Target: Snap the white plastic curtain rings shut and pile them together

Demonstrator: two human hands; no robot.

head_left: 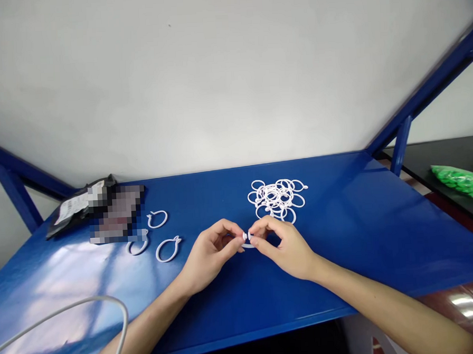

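My left hand [212, 252] and my right hand [283, 246] meet over the middle of the blue table [362, 228]. Both pinch one white plastic ring [248, 240], each hand's fingertips closed on one of its two ends. Just behind my right hand lies a pile of several white rings [277, 198]. Three closed white rings lie apart to the left: one [157, 219] further back, one [138, 247] beside it and one [169, 250] nearest my left hand.
A black bag with a white label [81, 206] lies at the table's back left. A white cable [108, 305] curves over the front left corner. Blue frame bars [401, 142] rise at both sides. A green bag [459, 181] sits on a dark bench at right.
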